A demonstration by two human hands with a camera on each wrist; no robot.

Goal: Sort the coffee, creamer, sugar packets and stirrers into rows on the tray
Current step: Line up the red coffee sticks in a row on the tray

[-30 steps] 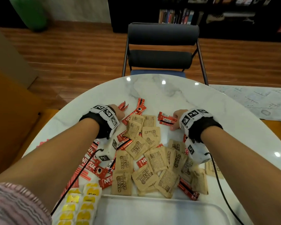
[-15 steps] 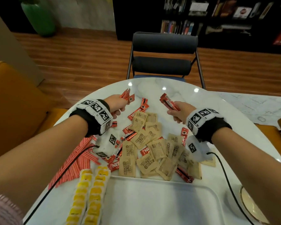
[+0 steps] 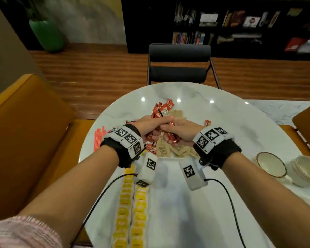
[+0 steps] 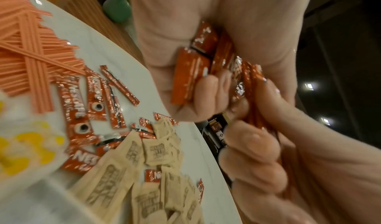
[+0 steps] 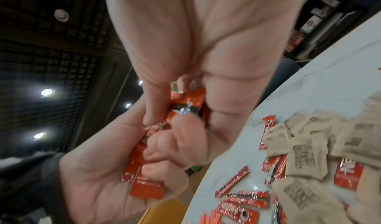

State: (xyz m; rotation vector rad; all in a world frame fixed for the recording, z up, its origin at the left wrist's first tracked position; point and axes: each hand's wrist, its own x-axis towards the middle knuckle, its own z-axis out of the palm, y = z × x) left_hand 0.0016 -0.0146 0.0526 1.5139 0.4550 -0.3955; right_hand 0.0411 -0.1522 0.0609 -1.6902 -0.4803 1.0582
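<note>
above the middle of the white marble surface [image 3: 240,122], the left hand [image 3: 149,125] and right hand [image 3: 181,133] meet, each with fingers curled round a shared bunch of red coffee sticks [image 3: 170,135]. the left wrist view shows the same sticks [image 4: 191,74] pressed under the left thumb while the right hand's fingers [image 4: 253,147] wrap them from the other side; in the right wrist view the bundle [image 5: 148,181] lies across the left palm [image 5: 98,178]. below the hands, loose coffee sticks [image 4: 76,113] lie scattered on the surface, mixed with a heap of brown sugar packets [image 4: 132,170], some overlapping each other. more red sticks [image 3: 161,110] lie on the far side of the hands, and one lone stick [image 3: 207,122] sits apart toward the right. the orange stirrers [image 3: 99,138] lie in a loose pile at the left edge of the surface. yellow-and-white creamer packets [image 3: 131,212] run in two columns along the left edge of the pale tray [image 3: 186,221], which sits nearest the person. stacked cream plates [image 3: 270,165] rest at the right of the surface. a dark chair [image 3: 179,68] stands at the far side.
</note>
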